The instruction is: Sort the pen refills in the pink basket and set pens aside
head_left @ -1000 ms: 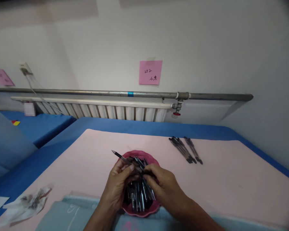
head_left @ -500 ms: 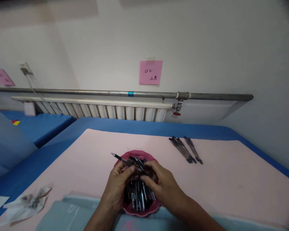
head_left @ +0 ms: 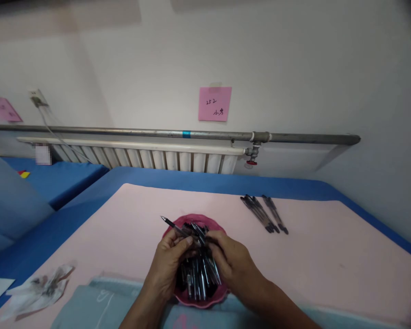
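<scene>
A red bowl (head_left: 205, 220) full of dark pens (head_left: 198, 278) sits near the front of the pink table (head_left: 130, 219). Both my hands are over it. My left hand (head_left: 167, 267) pinches a black pen (head_left: 173, 225) whose tip points up and to the left. My right hand (head_left: 231, 265) meets the left at the pen's back end, with fingers closed on it. A small row of finished black pens (head_left: 263, 213) lies on the table to the far right.
A crumpled clear wrapper (head_left: 37, 288) lies at the front left, beside a grey-green cloth (head_left: 92, 304). The table has a blue border (head_left: 205, 180). Behind it run a white radiator (head_left: 140, 155) and a metal pipe (head_left: 178, 134); a pink note (head_left: 214, 103) is on the wall.
My hands have shifted slightly while working the pen over the bowl; my right hand moved closer to the left. The pen's tip stays pointing up-left.
</scene>
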### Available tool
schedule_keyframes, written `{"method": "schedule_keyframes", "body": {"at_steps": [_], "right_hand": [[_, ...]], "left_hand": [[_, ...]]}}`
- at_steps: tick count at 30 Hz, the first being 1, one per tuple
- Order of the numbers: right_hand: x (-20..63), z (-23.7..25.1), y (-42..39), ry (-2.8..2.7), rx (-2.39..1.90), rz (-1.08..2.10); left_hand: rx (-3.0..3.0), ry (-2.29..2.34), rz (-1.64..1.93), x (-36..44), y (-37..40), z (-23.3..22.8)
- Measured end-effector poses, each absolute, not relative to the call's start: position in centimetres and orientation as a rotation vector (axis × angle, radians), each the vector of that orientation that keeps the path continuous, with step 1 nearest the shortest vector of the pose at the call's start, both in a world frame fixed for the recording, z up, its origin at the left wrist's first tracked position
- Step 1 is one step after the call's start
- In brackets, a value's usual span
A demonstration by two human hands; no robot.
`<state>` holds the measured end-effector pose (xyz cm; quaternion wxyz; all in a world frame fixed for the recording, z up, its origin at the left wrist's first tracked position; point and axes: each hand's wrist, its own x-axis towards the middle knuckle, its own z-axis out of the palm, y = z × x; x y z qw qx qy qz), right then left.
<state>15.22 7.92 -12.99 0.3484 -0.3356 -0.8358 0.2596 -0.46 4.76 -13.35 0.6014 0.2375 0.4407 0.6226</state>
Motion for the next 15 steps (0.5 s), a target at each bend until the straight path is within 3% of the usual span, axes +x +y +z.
{"method": "schedule_keyframes", "body": {"at_steps": [9, 15], "right_hand": [[15.32, -13.6, 7.69, -2.238, -0.837, 0.608], [14.9, -13.14, 7.75, -1.963, -1.042, 1.102]], "left_hand": [[0.552, 1.04, 1.424, -0.42, 4.97, -13.62], [0.625, 0.984, 1.407, -0.48, 4.79, -13.5]]}}
